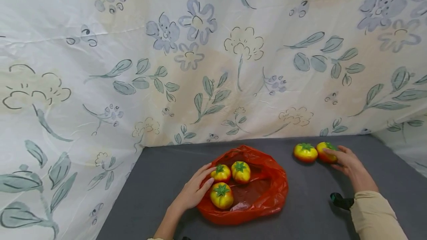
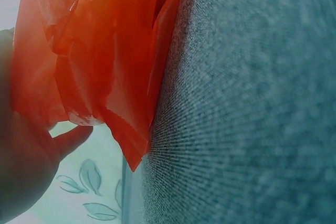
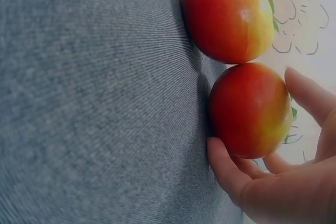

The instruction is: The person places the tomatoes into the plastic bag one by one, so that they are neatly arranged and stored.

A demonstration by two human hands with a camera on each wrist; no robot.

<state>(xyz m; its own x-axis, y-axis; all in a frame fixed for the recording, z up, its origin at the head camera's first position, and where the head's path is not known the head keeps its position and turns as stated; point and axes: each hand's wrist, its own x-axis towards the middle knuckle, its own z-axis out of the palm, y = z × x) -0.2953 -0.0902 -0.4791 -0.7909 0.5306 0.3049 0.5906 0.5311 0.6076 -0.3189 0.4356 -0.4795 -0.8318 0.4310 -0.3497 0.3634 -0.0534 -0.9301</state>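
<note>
A red plastic bag (image 1: 278,199) lies with its mouth rolled wide on the dark cloth. Inside, toward its left side, sit three glossy yellow-and-red tomatoes (image 1: 221,196) with green tops. My left hand (image 1: 195,192) holds the bag's left rim, its fingertips close beside the tomatoes; in the left wrist view the bag's wall (image 2: 121,66) hides part of that hand. Far to the right, my right hand (image 1: 348,164) grips a tomato (image 3: 249,111), thumb and fingers around its sides. A second tomato (image 1: 305,153) touches it on the left.
The dark grey cloth (image 1: 310,199) covers the table surface. A floral curtain (image 1: 213,84) hangs behind it and along the left side. A small black device (image 1: 341,201) sticks out from the right sleeve.
</note>
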